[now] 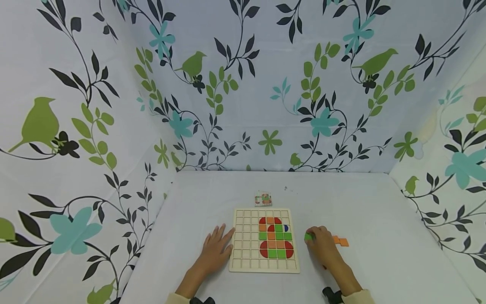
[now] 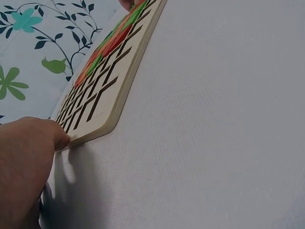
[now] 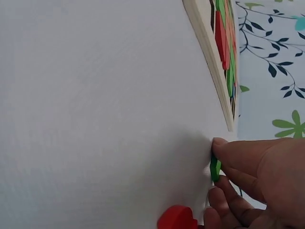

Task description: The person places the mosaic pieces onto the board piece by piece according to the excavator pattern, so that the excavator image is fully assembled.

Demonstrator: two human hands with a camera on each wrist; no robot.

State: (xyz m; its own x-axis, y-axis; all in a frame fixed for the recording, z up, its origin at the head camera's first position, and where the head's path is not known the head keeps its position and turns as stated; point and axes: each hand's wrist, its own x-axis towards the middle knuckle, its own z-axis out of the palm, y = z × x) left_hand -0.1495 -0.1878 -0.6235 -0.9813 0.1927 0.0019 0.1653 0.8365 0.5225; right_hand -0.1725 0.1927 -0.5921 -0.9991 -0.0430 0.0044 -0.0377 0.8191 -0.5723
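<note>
A wooden grid board [image 1: 243,253] lies on the white table, with red, orange, green and blue pieces set in its right-hand squares. My left hand [image 1: 216,248] rests at the board's left edge, fingers spread; in the left wrist view its thumb [image 2: 57,133] touches the board's corner. To the right of the board, my right hand [image 1: 322,245] pinches a small green tile [image 3: 215,167] between thumb and fingers, low over the table. Close by that hand is a red piece [image 3: 176,217] with a curved edge. Orange tiles [image 1: 343,241] lie just right of the hand, partly hidden behind it.
Behind the board lies a small card [image 1: 263,199] with a coloured pattern. A patterned curtain [image 1: 265,84] with leaves and birds hangs behind the table [image 1: 360,202] and along both sides.
</note>
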